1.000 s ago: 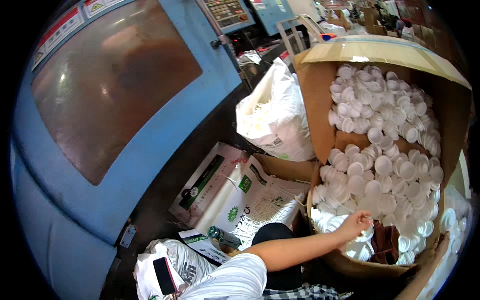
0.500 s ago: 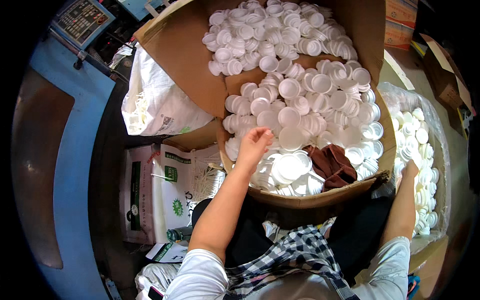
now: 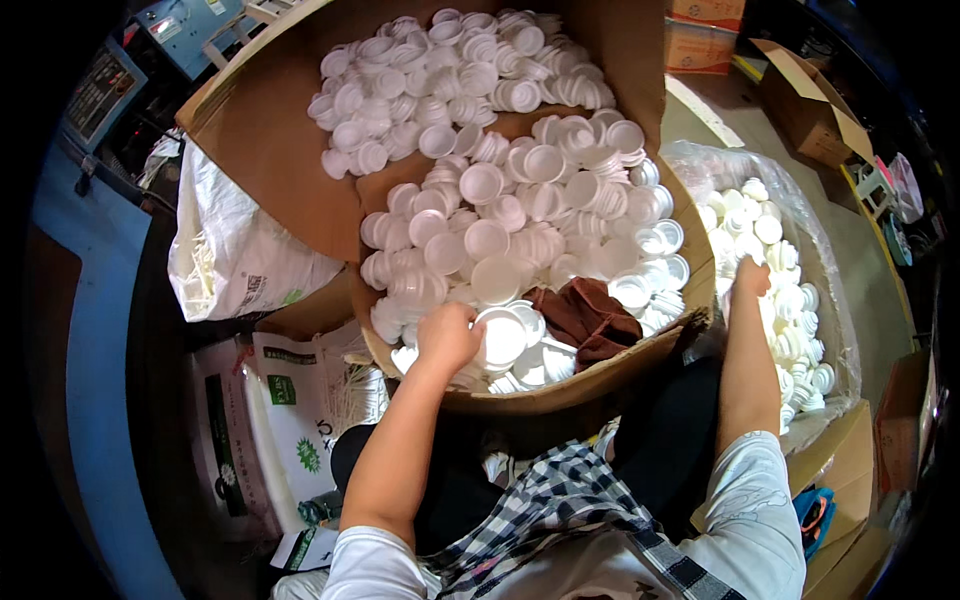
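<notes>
A large cardboard box (image 3: 270, 120) in front of me is heaped with white, shallow round plastic lids (image 3: 483, 240). Near its front edge my left hand (image 3: 447, 338) is closed, thumb and fingers pinching the rim of a white lid (image 3: 502, 338). A crumpled brown cloth (image 3: 585, 322) lies on the heap to the right of that lid. Off to the right, my right hand (image 3: 752, 278) reaches into a second box lined with clear plastic (image 3: 835, 300), among more white lids (image 3: 790, 350). Its fingers are curled, and what they hold is hidden.
At left stand a white woven sack (image 3: 235, 245) and a printed bag (image 3: 290, 410) beside thin white sticks (image 3: 355, 395). A blue machine (image 3: 90, 330) rises at the far left. Cardboard boxes (image 3: 810, 115) sit at the far right.
My view has turned rightward. My left hand has come down from above the heap onto a lid near the front edge. My right hand stays in the plastic-lined box, somewhat farther in.
</notes>
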The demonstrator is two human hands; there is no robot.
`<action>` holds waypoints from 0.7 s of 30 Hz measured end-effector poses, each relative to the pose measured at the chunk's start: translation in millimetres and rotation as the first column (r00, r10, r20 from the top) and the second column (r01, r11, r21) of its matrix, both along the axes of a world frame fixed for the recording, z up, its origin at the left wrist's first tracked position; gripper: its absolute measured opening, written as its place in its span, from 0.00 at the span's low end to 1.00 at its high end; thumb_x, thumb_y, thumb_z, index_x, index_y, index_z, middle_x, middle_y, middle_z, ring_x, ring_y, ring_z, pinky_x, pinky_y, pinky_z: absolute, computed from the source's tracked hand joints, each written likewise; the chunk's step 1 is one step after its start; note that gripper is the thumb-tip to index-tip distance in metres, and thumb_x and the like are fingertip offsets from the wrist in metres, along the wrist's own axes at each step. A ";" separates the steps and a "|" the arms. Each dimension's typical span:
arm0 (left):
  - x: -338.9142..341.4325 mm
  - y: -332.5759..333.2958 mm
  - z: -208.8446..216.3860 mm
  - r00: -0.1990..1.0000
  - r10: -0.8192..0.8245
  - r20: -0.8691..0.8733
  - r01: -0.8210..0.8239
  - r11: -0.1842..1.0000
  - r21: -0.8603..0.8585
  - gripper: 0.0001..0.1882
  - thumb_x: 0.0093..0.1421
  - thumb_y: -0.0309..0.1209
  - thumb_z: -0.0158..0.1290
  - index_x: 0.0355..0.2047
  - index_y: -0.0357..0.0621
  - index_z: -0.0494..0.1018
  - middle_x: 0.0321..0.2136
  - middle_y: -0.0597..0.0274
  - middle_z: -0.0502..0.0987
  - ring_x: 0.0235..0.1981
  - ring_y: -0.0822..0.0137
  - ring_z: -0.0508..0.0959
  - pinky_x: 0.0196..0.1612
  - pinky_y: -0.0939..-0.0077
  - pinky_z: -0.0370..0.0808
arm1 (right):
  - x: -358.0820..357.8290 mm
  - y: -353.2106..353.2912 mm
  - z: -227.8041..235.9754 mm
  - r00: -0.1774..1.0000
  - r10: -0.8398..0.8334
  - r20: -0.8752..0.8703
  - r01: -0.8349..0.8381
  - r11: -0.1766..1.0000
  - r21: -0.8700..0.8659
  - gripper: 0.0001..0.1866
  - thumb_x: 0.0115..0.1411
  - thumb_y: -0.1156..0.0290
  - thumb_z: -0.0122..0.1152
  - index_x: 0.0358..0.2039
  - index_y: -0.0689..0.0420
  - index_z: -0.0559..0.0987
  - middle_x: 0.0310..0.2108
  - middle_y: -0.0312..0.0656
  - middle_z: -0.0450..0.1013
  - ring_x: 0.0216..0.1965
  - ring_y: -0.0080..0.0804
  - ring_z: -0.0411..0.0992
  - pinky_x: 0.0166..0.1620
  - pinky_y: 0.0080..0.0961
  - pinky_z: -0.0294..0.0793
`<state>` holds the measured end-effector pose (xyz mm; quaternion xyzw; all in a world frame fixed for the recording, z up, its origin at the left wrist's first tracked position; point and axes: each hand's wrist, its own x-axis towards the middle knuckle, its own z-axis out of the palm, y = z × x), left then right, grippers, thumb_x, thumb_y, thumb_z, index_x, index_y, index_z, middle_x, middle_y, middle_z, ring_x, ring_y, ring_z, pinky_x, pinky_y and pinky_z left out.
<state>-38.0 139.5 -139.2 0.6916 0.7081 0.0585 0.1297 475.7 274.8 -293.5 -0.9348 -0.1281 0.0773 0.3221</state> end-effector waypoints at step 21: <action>31.2 -20.0 74.1 -0.646 0.419 0.638 0.401 0.897 -0.183 0.29 0.63 0.48 0.32 0.57 0.39 0.54 0.53 0.49 0.63 0.50 0.51 0.69 0.46 0.52 0.71 | -166.5 -19.0 90.7 0.016 1.000 -0.012 -0.925 0.010 -0.380 0.11 0.43 0.74 0.53 0.29 0.55 0.79 0.33 0.48 0.74 0.36 0.46 0.72 0.41 0.35 0.71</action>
